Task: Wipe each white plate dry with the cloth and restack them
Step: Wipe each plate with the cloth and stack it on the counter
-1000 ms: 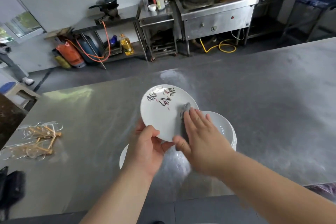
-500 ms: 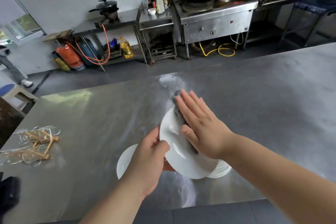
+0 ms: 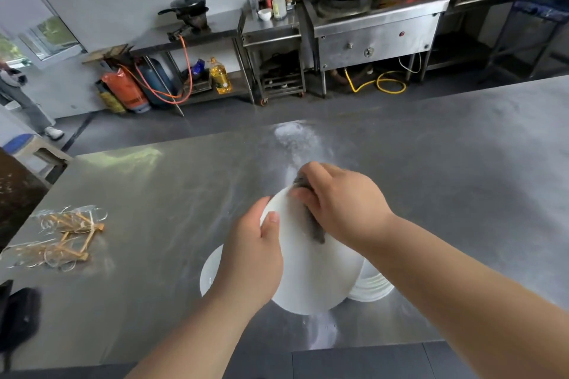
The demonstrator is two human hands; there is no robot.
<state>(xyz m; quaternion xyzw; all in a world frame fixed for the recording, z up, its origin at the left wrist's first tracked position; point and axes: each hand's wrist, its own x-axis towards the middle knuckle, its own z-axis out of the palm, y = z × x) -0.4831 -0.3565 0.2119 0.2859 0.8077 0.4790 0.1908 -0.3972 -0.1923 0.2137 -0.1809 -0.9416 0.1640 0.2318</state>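
head: cloth (image 3: 317, 232) between right grip (image 3: 341, 206) and plate (image 3: 308, 274)

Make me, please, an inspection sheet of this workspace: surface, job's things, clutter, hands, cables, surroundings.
Surface: steel table, smeared, paler near its far edge.
Job's things: held plate tilted above the table; dark cloth on it; plate stack and single plate lying beneath.
Clutter: wrapped wooden sticks and a black object at the left end.
Hands: left hand grips the held plate's rim; right hand curls its fingers over the cloth.
Cables: nothing seen on the table; orange hose and yellow hose under the far counters.
Surroundings: wok stove, gas cylinder, oil bottle, a person's legs.
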